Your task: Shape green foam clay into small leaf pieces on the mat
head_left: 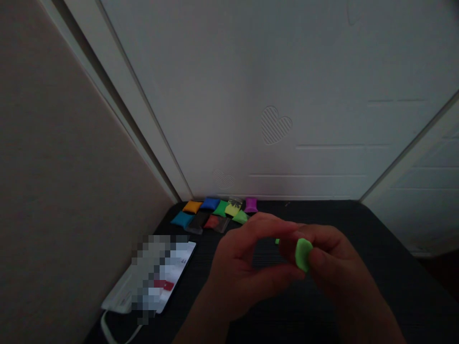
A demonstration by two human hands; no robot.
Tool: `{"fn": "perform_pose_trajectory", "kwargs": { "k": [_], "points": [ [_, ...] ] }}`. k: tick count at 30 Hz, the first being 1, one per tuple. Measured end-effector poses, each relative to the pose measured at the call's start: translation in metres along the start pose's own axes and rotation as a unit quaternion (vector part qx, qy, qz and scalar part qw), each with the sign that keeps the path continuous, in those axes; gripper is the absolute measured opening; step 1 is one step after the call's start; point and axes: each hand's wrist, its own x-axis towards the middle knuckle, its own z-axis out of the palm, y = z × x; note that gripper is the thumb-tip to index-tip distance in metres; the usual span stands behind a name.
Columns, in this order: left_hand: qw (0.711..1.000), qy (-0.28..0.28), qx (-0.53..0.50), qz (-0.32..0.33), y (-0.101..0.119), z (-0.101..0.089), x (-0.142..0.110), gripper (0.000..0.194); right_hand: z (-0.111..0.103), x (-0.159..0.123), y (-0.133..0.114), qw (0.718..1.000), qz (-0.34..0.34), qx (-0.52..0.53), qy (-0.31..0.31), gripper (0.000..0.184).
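A small flattened lump of bright green modelling clay (303, 254) is held up above the dark table. My right hand (337, 263) pinches it, the thumb on its right side and the fingers bent behind. From the left, my left hand (244, 267) curves its thumb and forefinger in a C shape, with the thumb tip at the lump's lower edge and the forefinger tip near its top. A second bit of green (277, 241) shows behind the hands, mostly hidden.
Several small packets of coloured clay lie at the table's back edge, among them an orange packet (192, 207), a blue packet (210, 203) and a purple packet (251, 205). At left are a phone (182, 260) and a white power strip (118, 296) with a cable. White panels (229, 95) rise behind.
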Motion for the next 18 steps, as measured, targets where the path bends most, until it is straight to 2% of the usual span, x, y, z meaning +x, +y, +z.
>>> {"fn": "perform_pose_trajectory", "kwargs": {
  "k": [5, 13, 18],
  "points": [
    [1.0, -0.016, 0.002, 0.01, 0.001, -0.001, 0.0, 0.038, 0.0, 0.0, -0.001, 0.999, 0.037, 0.029, -0.014, 0.007],
    [0.999, -0.045, 0.014, 0.005, 0.004, -0.002, 0.001, 0.036, 0.004, 0.006, -0.007, 0.995, 0.059, 0.065, -0.055, 0.006],
    [0.999, -0.042, 0.028, 0.0, 0.006, -0.003, 0.0, 0.034, 0.003, 0.01, -0.008, 0.995, 0.039, 0.047, -0.08, 0.005]
  ]
}}
